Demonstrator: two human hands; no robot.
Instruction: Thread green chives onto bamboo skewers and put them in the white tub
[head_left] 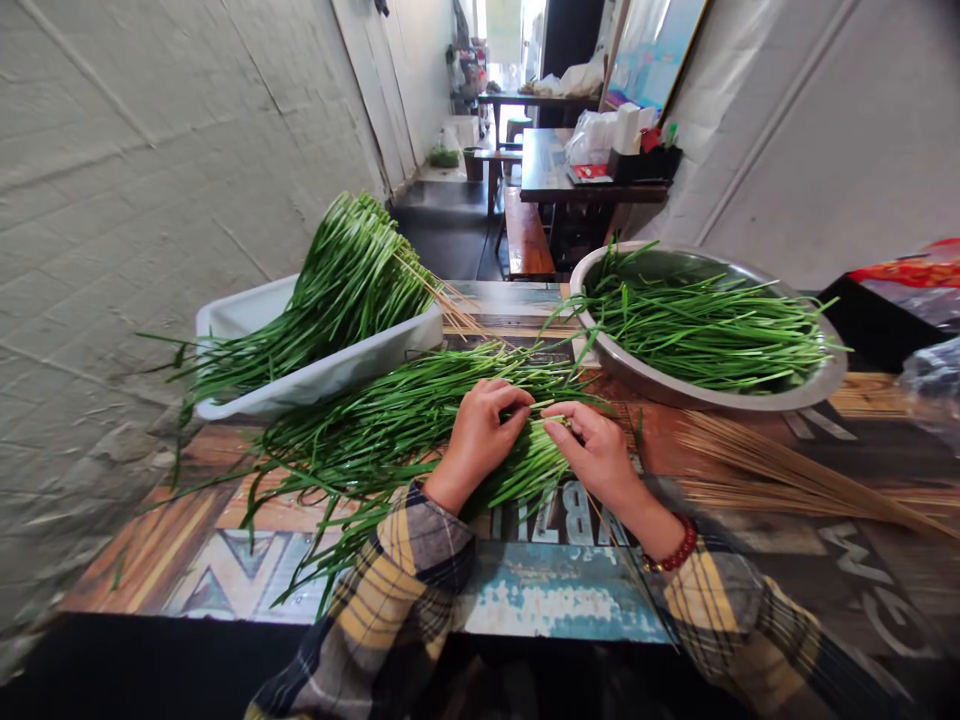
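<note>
My left hand (486, 432) pinches a garlic chive stalk between thumb and forefinger over the middle of the table. Close by on the right, my right hand (596, 455) has thumb and fingers closed at the pale cut ends of a small row of garlic chives (525, 470). Thin bamboo skewers (622, 550) slant out below my right wrist toward the table's front edge; whether one runs through the stalks is hidden by my fingers. A larger loose heap of garlic chives (375, 410) lies behind and left of my hands, leaves pointing left.
At left, a white plastic tub (322, 375) holds a thick bundle of chives (352, 270) with skewers (457, 310) sticking out. A steel basin (750, 402) of loose chives stands at right, with a fan of bamboo skewers (780, 470) before it. Walls flank both sides; another table (544, 165) stands beyond.
</note>
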